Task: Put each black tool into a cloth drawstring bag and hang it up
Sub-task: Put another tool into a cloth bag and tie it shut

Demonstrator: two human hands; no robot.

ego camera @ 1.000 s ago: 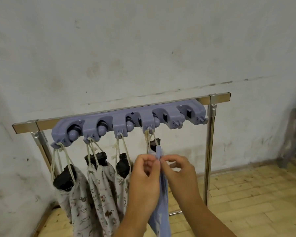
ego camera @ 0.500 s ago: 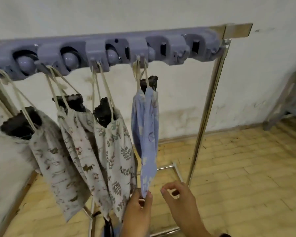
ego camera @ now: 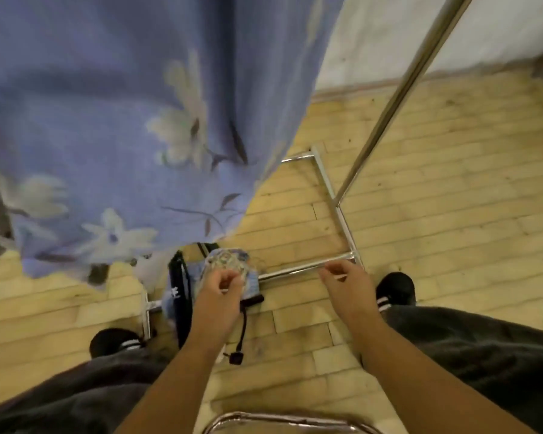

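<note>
Blue floral drawstring bag (ego camera: 132, 120) hangs close to camera. Patterned bag (ego camera: 229, 270) lies on floor (ego camera: 452, 214) beside rack base. Left hand (ego camera: 221, 285) grip curled over it, contact unclear; right hand (ego camera: 347, 281) loosely curled, empty.

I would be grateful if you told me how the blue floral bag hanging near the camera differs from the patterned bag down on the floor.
The blue floral bag hangs in the air, untouched; the patterned bag lies on the wooden floor under the left hand. The blue floral bag is plain lilac-blue with pale flowers; the patterned bag looks lighter and busier, with a dark edge and a black cord. Both are cloth.
</note>
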